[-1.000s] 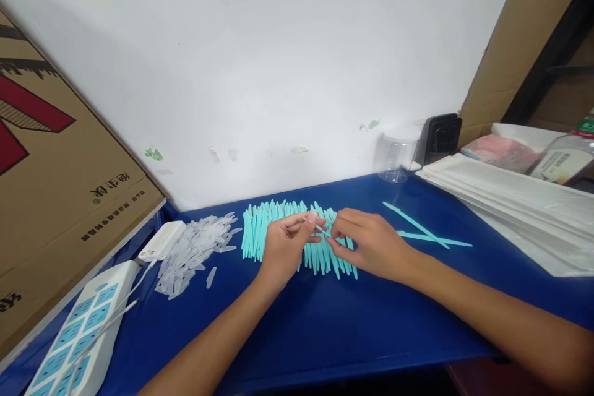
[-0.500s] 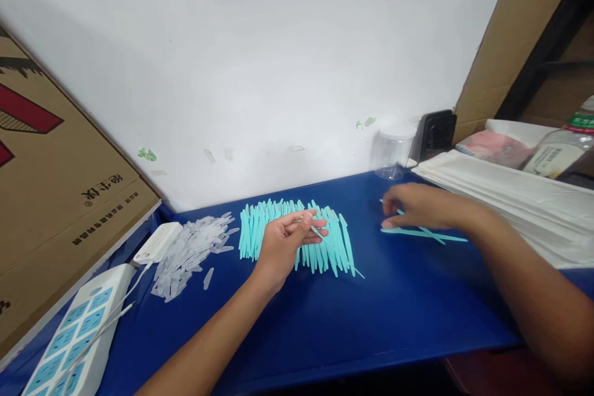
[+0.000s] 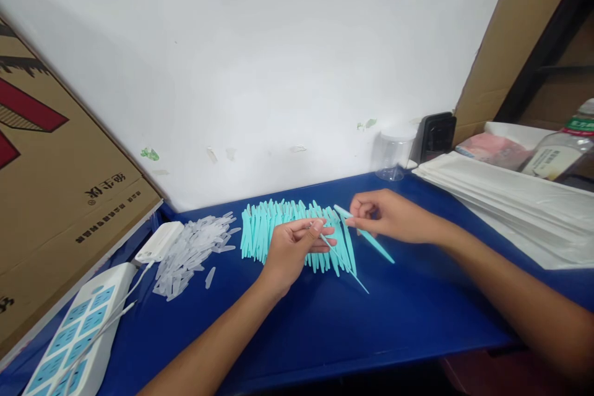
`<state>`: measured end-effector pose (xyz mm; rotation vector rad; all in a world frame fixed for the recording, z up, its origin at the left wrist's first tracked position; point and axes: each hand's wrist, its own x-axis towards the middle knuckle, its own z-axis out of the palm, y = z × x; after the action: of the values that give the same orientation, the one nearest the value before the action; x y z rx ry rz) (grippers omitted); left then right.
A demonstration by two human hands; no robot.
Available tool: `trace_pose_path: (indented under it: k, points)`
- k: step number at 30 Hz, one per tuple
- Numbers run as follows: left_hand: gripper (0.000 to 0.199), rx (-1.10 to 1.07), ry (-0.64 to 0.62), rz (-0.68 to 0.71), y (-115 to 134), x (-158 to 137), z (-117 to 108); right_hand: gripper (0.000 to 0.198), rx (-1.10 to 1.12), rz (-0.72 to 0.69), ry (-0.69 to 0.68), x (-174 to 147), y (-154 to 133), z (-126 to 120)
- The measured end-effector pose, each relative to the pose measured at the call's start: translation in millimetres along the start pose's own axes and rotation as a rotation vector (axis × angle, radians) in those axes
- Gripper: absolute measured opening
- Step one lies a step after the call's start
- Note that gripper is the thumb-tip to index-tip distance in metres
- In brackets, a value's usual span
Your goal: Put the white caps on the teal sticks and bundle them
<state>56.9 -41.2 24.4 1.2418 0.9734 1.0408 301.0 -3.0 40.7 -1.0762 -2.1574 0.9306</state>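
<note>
My left hand (image 3: 288,253) pinches a slim teal eyebrow razor (image 3: 350,272) between thumb and index finger. It is seen nearly edge-on and slants down to the right. My right hand (image 3: 394,216) is closed on another teal eyebrow razor (image 3: 378,248), tilted the same way; whether more than one lies in those fingers I cannot tell. Behind and below the left hand, a row of many teal razors (image 3: 260,229) lies side by side on the blue table (image 3: 297,340). Farther left is a heap of translucent blade covers (image 3: 190,250), with one lying apart.
A white power strip (image 3: 88,328) with cables and a white adapter (image 3: 159,242) stand at the left by a cardboard box (image 3: 60,198). To the right are a clear jar (image 3: 394,154), a stack of white plastic bags (image 3: 510,204) and a bottle (image 3: 557,151).
My right hand has moved left towards my left hand, bringing a razor. The loose razors that lay under it at the right are gone from that spot. The left hand keeps its razor.
</note>
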Motion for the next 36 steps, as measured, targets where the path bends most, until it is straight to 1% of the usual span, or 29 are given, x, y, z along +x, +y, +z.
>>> trace_pose_path:
  k: [2, 4, 6, 9, 12, 16, 18, 21, 23, 25, 26, 27, 28, 29, 30, 31, 32, 33, 34, 35, 36]
  points:
    - [0.047, -0.008, 0.01, -0.01, -2.2, -0.6, 1.5, 0.034, 0.074, -0.02, 0.042, 0.0, -5.8, 14.4]
    - [0.047, -0.014, 0.017, -0.016, -3.8, -1.2, 2.8, 0.031, 0.092, -0.024, 0.07, -0.9, -9.3, 27.5]
    - [0.048, -0.011, 0.024, -0.017, -4.8, -1.8, 3.7, 0.029, 0.082, -0.039, 0.076, -1.6, -10.8, 37.8]
    - [0.047, -0.005, 0.035, -0.028, -4.8, -2.0, 4.2, 0.024, 0.077, -0.072, 0.057, -2.0, -10.9, 46.8]
    - [0.047, -0.009, 0.054, -0.041, -4.4, -1.5, 3.9, 0.025, 0.091, -0.096, 0.036, -2.1, -10.0, 50.0]
    - [0.049, 0.009, 0.09, -0.043, -4.8, -0.8, 3.2, 0.023, 0.043, -0.155, 0.062, -2.5, -9.5, 50.4]
    - [0.051, 0.014, 0.079, -0.038, -4.6, -1.3, 3.2, 0.022, 0.014, -0.172, 0.068, -3.2, -11.3, 50.8]
    - [0.055, 0.018, 0.03, -0.03, -3.6, -2.6, 4.1, 0.021, -0.005, -0.153, 0.055, -4.1, -16.7, 52.4]
    - [0.054, 0.031, 0.012, -0.024, -3.0, -3.2, 4.8, 0.024, -0.017, -0.143, 0.049, -3.4, -19.5, 51.2]
    - [0.051, 0.033, 0.004, -0.021, -2.5, -3.5, 5.4, 0.03, -0.074, -0.126, 0.081, -1.4, -17.6, 43.5]
    - [0.049, 0.027, 0.0, -0.023, -2.1, -3.6, 5.6, 0.033, -0.134, -0.101, 0.112, 0.0, -13.7, 35.9]
    - [0.047, 0.017, -0.005, -0.025, -1.7, -3.7, 5.8, 0.04, -0.226, -0.056, 0.182, 1.2, -7.6, 25.7]
    - [0.046, 0.007, -0.009, -0.028, -1.1, -3.9, 6.0, 0.04, -0.351, 0.01, 0.265, 2.0, 0.8, 13.1]
    - [0.045, 0.0, -0.01, -0.031, -0.5, -4.1, 6.2, 0.037, -0.495, 0.097, 0.333, 2.1, 11.2, -1.3]
    - [0.044, -0.003, -0.009, -0.035, 0.3, -4.4, 6.3, 0.034, -0.639, 0.216, 0.352, 1.5, 23.0, -16.5]
    - [0.044, -0.004, -0.008, -0.038, 1.0, -4.7, 6.3, 0.032, -0.748, 0.363, 0.33, 0.1, 35.4, -31.4]
    - [0.044, -0.005, -0.007, -0.04, 1.7, -4.9, 6.2, 0.031, -0.797, 0.499, 0.272, -1.9, 47.5, -44.9]
    - [0.044, -0.006, -0.006, -0.041, 2.4, -5.1, 6.1, 0.033, -0.796, 0.61, 0.175, -4.2, 58.3, -56.1]
    - [0.044, -0.009, -0.004, -0.043, 2.8, -5.2, 5.8, 0.034, -0.764, 0.684, 0.056, -6.5, 67.2, -64.4]
    - [0.044, -0.015, -0.001, -0.045, 3.1, -5.2, 5.3, 0.033, -0.743, 0.707, -0.003, -8.3, 73.7, -69.3]
    - [0.045, -0.02, 0.003, -0.048, 3.2, -5.0, 4.8, 0.031, -0.712, 0.695, -0.042, -9.5, 77.3, -71.1]
